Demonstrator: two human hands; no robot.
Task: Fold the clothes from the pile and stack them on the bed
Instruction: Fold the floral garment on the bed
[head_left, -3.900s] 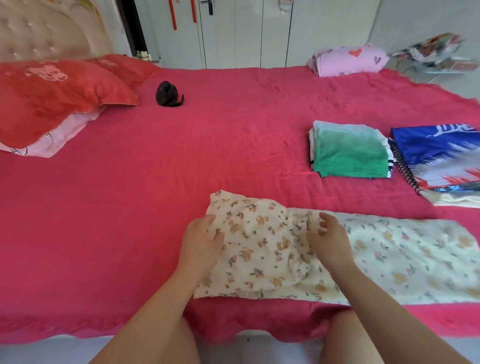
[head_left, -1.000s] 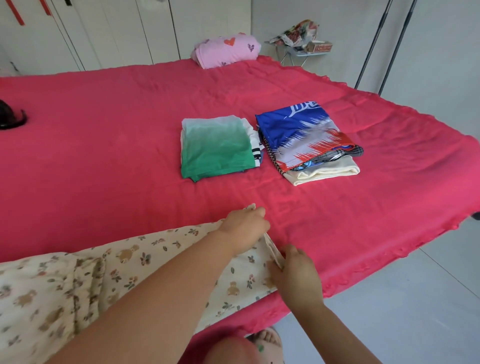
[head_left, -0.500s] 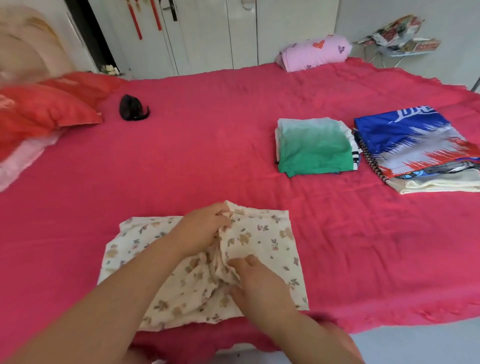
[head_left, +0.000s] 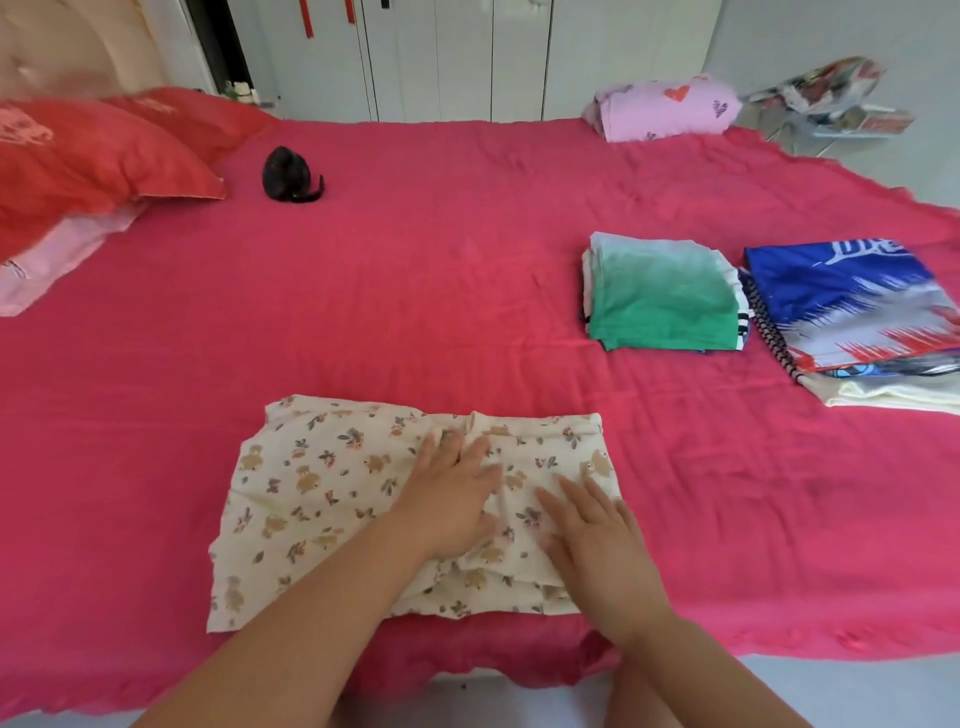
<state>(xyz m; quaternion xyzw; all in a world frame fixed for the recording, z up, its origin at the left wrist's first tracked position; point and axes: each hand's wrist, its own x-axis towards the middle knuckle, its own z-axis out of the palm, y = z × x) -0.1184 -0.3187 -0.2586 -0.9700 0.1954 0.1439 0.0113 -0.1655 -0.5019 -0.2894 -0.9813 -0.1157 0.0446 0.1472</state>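
A cream floral garment (head_left: 311, 488) lies folded over on itself near the front edge of the red bed (head_left: 415, 291). My left hand (head_left: 452, 493) lies flat on its middle with fingers spread. My right hand (head_left: 592, 525) presses flat on its right half, fingers straight. Further back on the right stand two stacks of folded clothes: one topped by a green-and-white piece (head_left: 662, 293), the other topped by a blue, white and red piece (head_left: 857, 301).
Red pillows (head_left: 98, 156) sit at the back left beside a small black object (head_left: 288, 174). A pink folded bundle (head_left: 667, 106) lies at the far edge. Beyond the bed's right corner stands a small cluttered table (head_left: 831, 104). Grey floor shows below the bed's front edge.
The long garment's right end was brought over to the left, halving its length. Both hands let go of the cloth and now lie flat on it.
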